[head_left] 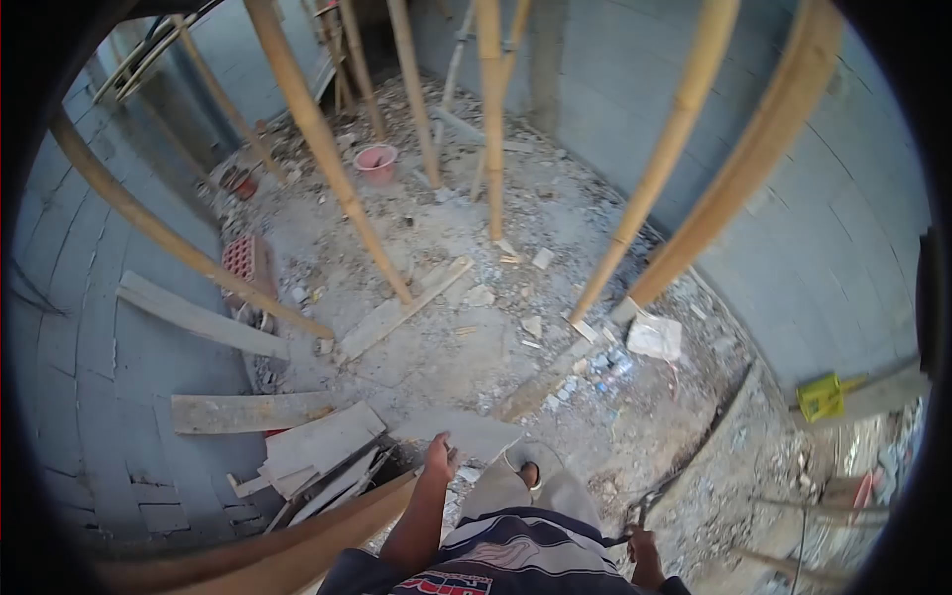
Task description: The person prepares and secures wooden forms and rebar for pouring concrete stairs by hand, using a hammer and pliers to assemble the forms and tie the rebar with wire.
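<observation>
While your right hand (645, 551) clasps a hammer-like tool (642, 513), long axis running forward from the fingers, your left hand (440, 458) lies near a pale board (464, 432), fingers partly curled, contents indeterminable.

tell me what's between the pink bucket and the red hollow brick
In the head view, rubble-strewn floor lies between the pink bucket and the brick, with a slanting pole crossing in front.

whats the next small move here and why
Probably settle the left hand on the pale board just ahead: it shows at the board's near edge, grip unclear, while the right hand holds a dark tool.
</observation>
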Action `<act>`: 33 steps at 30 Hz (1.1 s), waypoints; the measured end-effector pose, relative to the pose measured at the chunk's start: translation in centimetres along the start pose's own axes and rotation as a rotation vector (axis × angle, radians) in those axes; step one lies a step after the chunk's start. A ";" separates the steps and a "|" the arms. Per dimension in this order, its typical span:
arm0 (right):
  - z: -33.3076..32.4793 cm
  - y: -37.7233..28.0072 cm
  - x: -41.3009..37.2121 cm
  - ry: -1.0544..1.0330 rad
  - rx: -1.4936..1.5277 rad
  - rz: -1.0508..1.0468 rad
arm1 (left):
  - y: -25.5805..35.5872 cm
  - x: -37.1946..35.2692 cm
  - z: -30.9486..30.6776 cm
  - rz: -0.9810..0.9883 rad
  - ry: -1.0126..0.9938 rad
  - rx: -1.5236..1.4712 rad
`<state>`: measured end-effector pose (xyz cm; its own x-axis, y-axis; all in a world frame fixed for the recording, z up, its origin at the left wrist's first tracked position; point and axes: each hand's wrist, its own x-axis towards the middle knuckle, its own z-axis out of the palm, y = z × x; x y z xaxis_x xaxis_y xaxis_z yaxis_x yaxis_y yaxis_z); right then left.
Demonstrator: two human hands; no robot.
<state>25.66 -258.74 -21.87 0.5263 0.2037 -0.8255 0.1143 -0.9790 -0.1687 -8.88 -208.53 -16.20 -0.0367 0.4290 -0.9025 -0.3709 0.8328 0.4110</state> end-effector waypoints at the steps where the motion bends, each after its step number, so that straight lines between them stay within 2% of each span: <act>1: -1.5 -5.6 -1.6 -0.025 0.511 0.433 | 2.7 0.1 0.9 0.043 0.049 -0.017; 3: -2.4 -11.7 0.0 -0.164 0.259 0.380 | 8.6 -2.3 3.1 0.081 0.100 -0.047; 4: -3.2 -15.1 1.0 -0.167 0.240 0.354 | 11.1 -2.8 4.2 0.115 0.118 -0.061; 5: -3.7 -18.3 1.7 -0.198 0.064 0.132 | 13.4 -2.5 4.6 0.130 0.121 -0.089; 7: -5.5 -24.9 3.9 -0.221 -0.132 -0.109 | 17.2 -1.3 3.7 0.216 -0.022 -0.227; 8: -6.3 -28.2 5.3 -0.290 -0.195 -0.284 | 19.3 -0.6 3.5 0.186 -0.090 -0.340; 10: -7.5 -36.2 9.1 -0.294 -0.499 -0.256 | 22.4 2.1 2.1 0.238 -0.128 -0.391; 11: -8.7 -40.4 10.9 -0.287 -0.533 -0.263 | 23.0 3.1 1.7 0.265 -0.153 -0.425; 13: -11.9 -47.9 13.3 -0.448 -0.317 -0.204 | 24.4 1.1 1.9 0.229 -0.054 -0.477; 15: -12.0 -57.2 18.0 -0.339 -0.869 -0.280 | 28.2 -0.2 4.9 0.245 0.006 -0.536; 16: -11.3 -61.2 19.7 -0.325 -0.938 -0.221 | 29.2 -1.1 5.7 0.243 0.036 -0.555; 17: -10.7 -67.1 19.9 -0.305 -0.998 -0.167 | 30.8 -1.3 6.2 0.247 0.059 -0.571; 18: -10.7 -72.0 19.6 -0.237 -1.072 -0.234 | 30.6 0.0 5.2 0.274 0.017 -0.562; 21: -11.1 -86.0 13.1 -0.035 -1.322 -0.359 | 33.7 -1.4 7.1 0.297 0.063 -0.670; 22: -10.8 -91.0 9.0 -0.094 -1.351 -0.341 | 34.0 -0.6 6.7 0.312 0.032 -0.690; 25: -6.8 -99.5 8.9 -0.070 -1.458 -0.459 | 35.8 1.3 6.0 0.323 -0.024 -0.790; 28: -0.6 -106.2 6.3 -0.130 -1.459 -0.639 | 39.5 4.1 5.5 0.273 -0.012 -0.837; 29: 3.0 -106.9 9.7 -0.214 -1.436 -0.673 | 40.5 4.4 5.2 0.245 -0.030 -0.843; 31: 8.1 -111.2 3.3 -0.337 -1.288 -0.506 | 44.0 5.3 4.2 0.177 -0.014 -0.785; 33: 14.2 -110.4 9.6 -0.511 -1.080 -0.881 | 47.2 6.7 3.1 0.195 -0.068 -0.787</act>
<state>6.08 -148.80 -18.79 -0.3629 0.4666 -0.8066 0.9072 -0.0208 -0.4202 -23.79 -165.29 -2.45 -0.1211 0.5824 -0.8038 -0.9083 0.2616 0.3264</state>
